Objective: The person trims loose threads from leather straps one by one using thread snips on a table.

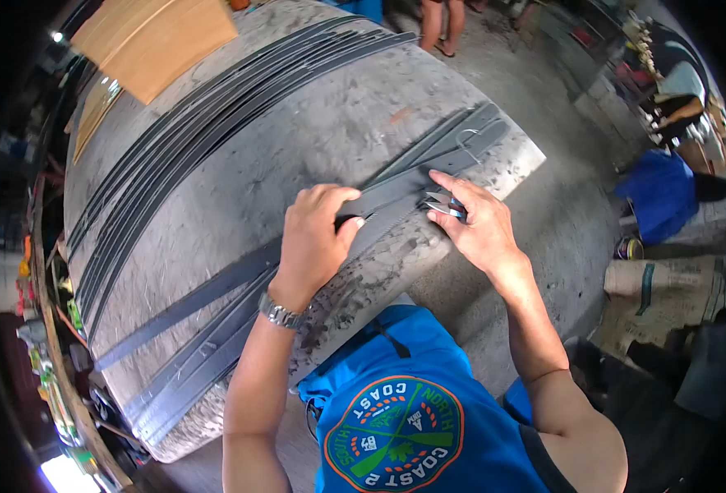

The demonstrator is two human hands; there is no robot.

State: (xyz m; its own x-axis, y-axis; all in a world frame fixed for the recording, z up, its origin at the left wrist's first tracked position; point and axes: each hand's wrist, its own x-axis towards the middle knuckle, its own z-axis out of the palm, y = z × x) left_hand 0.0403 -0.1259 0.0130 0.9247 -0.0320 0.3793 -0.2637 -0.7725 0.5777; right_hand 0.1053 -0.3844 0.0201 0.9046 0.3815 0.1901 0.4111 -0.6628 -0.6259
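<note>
Head view is showing a person's two bare hands working over a pale, stained table (207,215). The left hand (318,238) is reaching in from the near side and curving over a dark strip (389,192), its thumb and fingertips standing a narrow gap apart at the strip's two edges; how firmly they are pressing, I cannot tell. The right hand (474,222) is holding a small pair of snips (445,204), with silver blades and a bit of blue showing between thumb and fingers. Its blades are pointing left, close to the near edge of the strip, while the index fingertip is extending onto the strip itself.

The strip is running from the near left of the table, past the left hand, toward the right corner. Shorter strips (186,374) are lying beside it at the near left, and others (488,135) are lying near the right corner, a thin loop curling over them. Farther off, a long bundle of dark strips (244,111) is bending across the table, and brown boards (153,45) are resting at the far left. Beyond the far edge, another person's legs (442,25) are showing.
</note>
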